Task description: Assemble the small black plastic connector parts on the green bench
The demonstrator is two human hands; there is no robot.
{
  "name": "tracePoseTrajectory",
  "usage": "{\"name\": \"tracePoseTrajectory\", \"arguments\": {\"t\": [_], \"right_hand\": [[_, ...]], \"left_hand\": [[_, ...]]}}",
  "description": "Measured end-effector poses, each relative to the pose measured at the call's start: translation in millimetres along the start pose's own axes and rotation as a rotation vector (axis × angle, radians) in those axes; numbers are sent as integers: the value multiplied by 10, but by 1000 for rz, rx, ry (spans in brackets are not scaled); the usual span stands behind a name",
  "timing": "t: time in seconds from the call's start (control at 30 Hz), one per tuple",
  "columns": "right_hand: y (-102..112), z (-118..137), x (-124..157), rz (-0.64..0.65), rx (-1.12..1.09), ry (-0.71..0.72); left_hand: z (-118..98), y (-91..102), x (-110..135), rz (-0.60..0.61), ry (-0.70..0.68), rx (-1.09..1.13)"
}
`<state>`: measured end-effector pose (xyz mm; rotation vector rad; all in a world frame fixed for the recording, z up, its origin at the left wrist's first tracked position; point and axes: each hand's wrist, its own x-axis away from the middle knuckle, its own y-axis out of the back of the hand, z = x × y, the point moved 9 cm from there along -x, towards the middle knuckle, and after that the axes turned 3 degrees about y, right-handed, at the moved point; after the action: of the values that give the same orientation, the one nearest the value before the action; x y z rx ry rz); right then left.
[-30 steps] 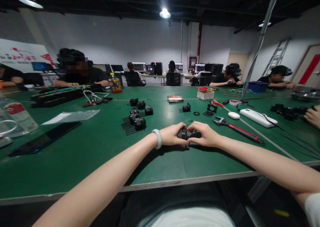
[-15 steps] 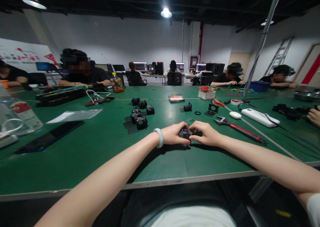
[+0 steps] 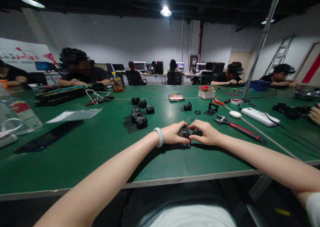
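My left hand (image 3: 175, 133), with a pale bangle (image 3: 160, 137) at the wrist, is closed around a small black camera-like module (image 3: 184, 132) low over the green table (image 3: 160, 167). From the other side, the curved fingers and thumb of my right hand (image 3: 204, 133) press on the same module's right end. My fingers hide parts of it. Beyond my hands lie another black module on a slotted bracket (image 3: 187, 107), a black ring (image 3: 197, 112) and a bare black bracket (image 3: 211, 109). Several similar black modules (image 3: 140, 121) with slotted brackets are grouped left of my hands.
To the right lie an adjustable wrench (image 3: 241, 129), a white oval object (image 3: 235, 114) and a white power block (image 3: 260, 117) with cables. A plastic bag (image 3: 75, 115) and a dark flat panel (image 3: 50, 137) lie left. A small box (image 3: 206, 93) stands farther back; people sit around the table.
Both hands stay in nearly the same place around the black module. The right fingers have shifted very slightly at its right end; the view has barely moved.
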<state>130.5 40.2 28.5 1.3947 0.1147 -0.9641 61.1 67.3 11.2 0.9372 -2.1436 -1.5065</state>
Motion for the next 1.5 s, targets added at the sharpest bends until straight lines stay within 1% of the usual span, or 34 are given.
{"name": "tracePoseTrajectory", "arguments": {"t": [0.17,0.5,0.83,1.5], "right_hand": [[36,-3,6,-47,-39,-8],[-44,75,3,22,-26,59],[-65,73,10,53,42,50],[-46,44,21,40,2,42]], "left_hand": [[-22,15,5,-1,-12,17],[-13,8,2,1,-29,6],[-5,-2,-2,-4,-44,1],[-7,-8,-4,15,-20,-14]]}}
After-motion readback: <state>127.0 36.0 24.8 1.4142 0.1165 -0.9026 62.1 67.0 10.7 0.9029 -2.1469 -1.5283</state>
